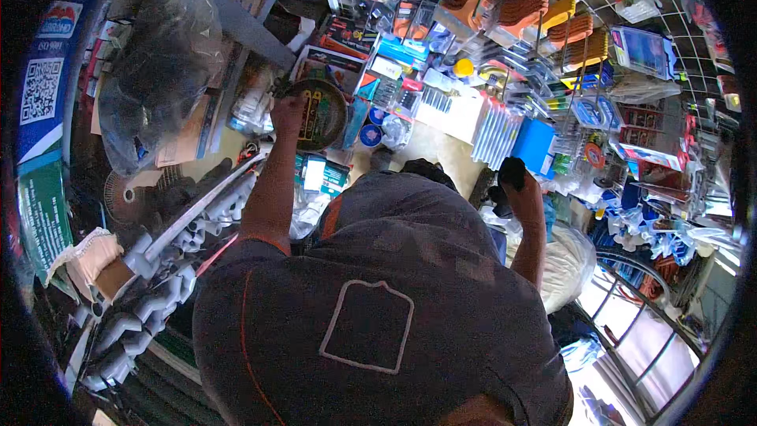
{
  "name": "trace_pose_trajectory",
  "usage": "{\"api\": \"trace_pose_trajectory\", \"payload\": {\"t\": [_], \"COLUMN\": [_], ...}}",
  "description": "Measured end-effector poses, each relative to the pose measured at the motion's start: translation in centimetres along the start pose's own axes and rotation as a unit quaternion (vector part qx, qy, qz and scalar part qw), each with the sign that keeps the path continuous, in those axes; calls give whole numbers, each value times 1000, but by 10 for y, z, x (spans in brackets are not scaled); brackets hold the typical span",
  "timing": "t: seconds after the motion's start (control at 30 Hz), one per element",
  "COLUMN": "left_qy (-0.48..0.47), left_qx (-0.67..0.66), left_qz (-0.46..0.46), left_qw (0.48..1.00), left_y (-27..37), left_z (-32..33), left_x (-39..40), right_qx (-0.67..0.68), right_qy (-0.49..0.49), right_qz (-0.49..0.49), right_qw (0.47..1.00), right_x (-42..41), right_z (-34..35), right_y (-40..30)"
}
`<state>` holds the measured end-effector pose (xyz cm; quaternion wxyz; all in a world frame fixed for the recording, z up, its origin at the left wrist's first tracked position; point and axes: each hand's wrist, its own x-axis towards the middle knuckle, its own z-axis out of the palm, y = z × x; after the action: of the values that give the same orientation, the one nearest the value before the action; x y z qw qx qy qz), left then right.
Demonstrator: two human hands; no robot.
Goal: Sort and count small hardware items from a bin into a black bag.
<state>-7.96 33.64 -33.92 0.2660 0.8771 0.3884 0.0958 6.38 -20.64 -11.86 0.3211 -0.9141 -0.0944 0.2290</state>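
On the left, my left hand (pixel 288 111) reaches forward to the left edge of a round, dark-rimmed package (pixel 322 115) with yellow markings. Its fingers are in shadow, so whether they grip the rim is unclear. To the right, my right hand (pixel 523 180) is raised below a bright blue box (pixel 533 145). A black object (pixel 511 171) covers its fingers, and I cannot make out what it is. Between the arms lies my bowed body in a dark shirt (pixel 366 231). Two round blue-lidded tins (pixel 371 135) sit right of the dark package.
Packed tools with orange handles (pixel 526 3) hang on a wire grid (pixel 689 29) at the upper right. Grey pipe elbows (pixel 142 313) fill a rack at lower left. A large plastic bag (pixel 162 77) stands at upper left. A white sack (pixel 568 266) bulges beside my right forearm.
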Motion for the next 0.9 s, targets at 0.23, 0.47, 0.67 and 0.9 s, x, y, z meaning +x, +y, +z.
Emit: {"api": "trace_pose_trajectory", "payload": {"t": [0.23, 0.47, 0.67, 0.9], "left_qy": [140, 67, 51, 102], "left_qx": [-157, -281, -276, -308], "left_qz": [52, 381, 515, 445], "left_qw": [976, 878, 810, 835], "left_y": [75, 309, 489, 580], "left_z": [-31, -119, -110, -80], "left_x": [-11, -58, -28, 28], "right_qx": [16, 336, 349, 335], "right_qy": [14, -12, -10, 0], "right_qz": [-42, -139, -234, -234], "right_qw": [999, 932, 907, 913], "right_x": [0, -1, -20, -38], "right_z": [-11, -43, -82, -126], "right_y": [-9, -50, -86, -27]}}
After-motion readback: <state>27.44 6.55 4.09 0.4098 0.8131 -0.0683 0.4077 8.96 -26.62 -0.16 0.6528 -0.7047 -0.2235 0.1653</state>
